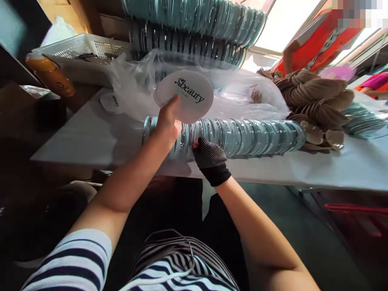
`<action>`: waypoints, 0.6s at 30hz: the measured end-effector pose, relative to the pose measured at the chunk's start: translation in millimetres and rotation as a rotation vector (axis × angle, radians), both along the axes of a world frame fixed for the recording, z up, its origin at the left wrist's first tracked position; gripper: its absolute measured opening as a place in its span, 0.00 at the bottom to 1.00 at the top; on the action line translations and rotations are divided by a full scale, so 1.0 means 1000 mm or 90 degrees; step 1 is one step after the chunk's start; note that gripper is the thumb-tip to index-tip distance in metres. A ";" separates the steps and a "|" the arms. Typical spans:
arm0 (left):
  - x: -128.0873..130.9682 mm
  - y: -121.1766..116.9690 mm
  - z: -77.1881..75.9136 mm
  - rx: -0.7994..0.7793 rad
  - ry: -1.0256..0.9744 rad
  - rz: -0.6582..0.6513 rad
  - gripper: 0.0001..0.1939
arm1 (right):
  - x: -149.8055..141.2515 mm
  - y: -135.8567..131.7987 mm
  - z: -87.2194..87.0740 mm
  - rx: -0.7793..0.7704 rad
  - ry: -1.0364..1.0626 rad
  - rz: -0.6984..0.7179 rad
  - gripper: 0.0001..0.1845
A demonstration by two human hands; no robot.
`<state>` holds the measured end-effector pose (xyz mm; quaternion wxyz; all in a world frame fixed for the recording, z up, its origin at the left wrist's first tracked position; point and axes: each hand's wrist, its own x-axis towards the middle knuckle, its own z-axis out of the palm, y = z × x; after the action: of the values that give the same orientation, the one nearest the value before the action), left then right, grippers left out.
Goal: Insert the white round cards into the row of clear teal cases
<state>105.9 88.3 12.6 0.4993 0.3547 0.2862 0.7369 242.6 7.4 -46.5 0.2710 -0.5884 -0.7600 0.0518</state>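
Note:
My left hand pinches a white round card printed with "beauty" in black, thumb on its face. It is held above the left part of a long row of clear, bluish round plastic pieces lying along the table. My right hand, in a black glove with white dots and bare fingertips, is closed against the front of that row. What its fingers grip there is hidden. Another white printed card lies on the table to the left.
Clear plastic wrap lies behind the row, with more stacked clear pieces beyond. Brown shell-like pieces are piled at right. A white basket and an orange bottle stand left. A person in orange is across the table.

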 end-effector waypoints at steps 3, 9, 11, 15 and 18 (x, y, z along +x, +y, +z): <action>-0.003 -0.001 0.003 -0.002 0.022 0.006 0.15 | -0.003 -0.002 -0.002 0.010 -0.038 0.008 0.16; 0.004 -0.007 0.002 0.011 0.055 0.052 0.19 | 0.016 -0.003 -0.010 -0.453 0.461 0.334 0.24; 0.012 -0.011 0.000 0.029 0.050 0.086 0.18 | 0.025 -0.002 -0.007 -0.471 0.527 0.382 0.27; 0.029 -0.022 0.001 0.052 0.057 0.131 0.10 | 0.043 0.018 0.017 -0.009 0.391 0.083 0.20; 0.036 -0.036 0.004 0.086 0.072 0.099 0.05 | 0.047 0.032 0.038 0.266 0.305 -0.025 0.27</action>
<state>142.2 52.6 16.9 0.3987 0.4048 0.2904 0.7700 289.8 39.4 -8.1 0.5580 -0.5057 -0.6574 0.0262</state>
